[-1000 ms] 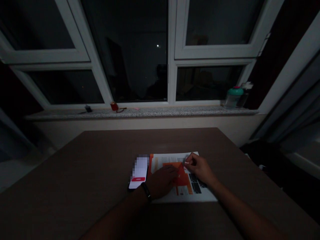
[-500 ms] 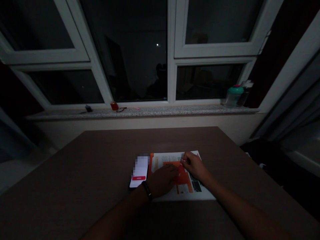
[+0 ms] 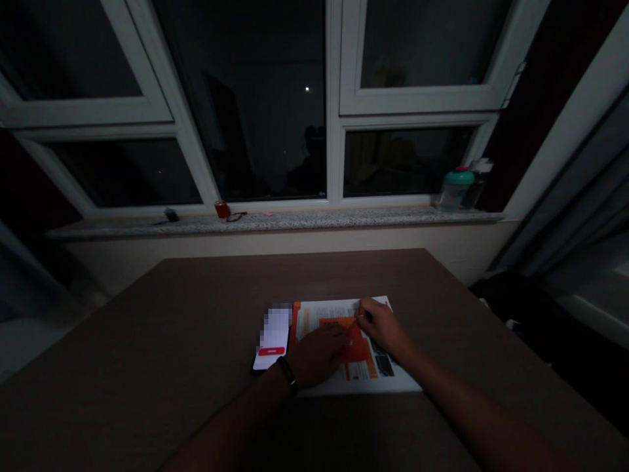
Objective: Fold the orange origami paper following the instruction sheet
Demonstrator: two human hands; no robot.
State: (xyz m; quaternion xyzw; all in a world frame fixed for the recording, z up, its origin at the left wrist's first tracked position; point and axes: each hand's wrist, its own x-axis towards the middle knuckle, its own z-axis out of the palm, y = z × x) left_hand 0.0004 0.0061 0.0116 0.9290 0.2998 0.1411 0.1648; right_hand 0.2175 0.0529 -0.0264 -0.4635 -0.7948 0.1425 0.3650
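While my left hand (image 3: 317, 357) lies flat, fingers loose, over the red piece (image 3: 356, 349) mid-sheet (image 3: 400, 383), my right hand (image 3: 381, 326) pinches its 1 o'clock corner. Phone's (image 3: 275, 331) just off the sheet's 9 o'clock edge, and tabletop (image 3: 206, 295) stretches toward 12.

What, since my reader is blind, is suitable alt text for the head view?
Left hand, palm-down, and right hand, fingers curled, work at a red piece on a printed page; a lit phone lies left of the page on a brown table.

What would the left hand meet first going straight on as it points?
Probably the right hand, whose curled fingers lie ahead of the left hand, near the top of the red piece. Depth is hard to judge in this dim light.
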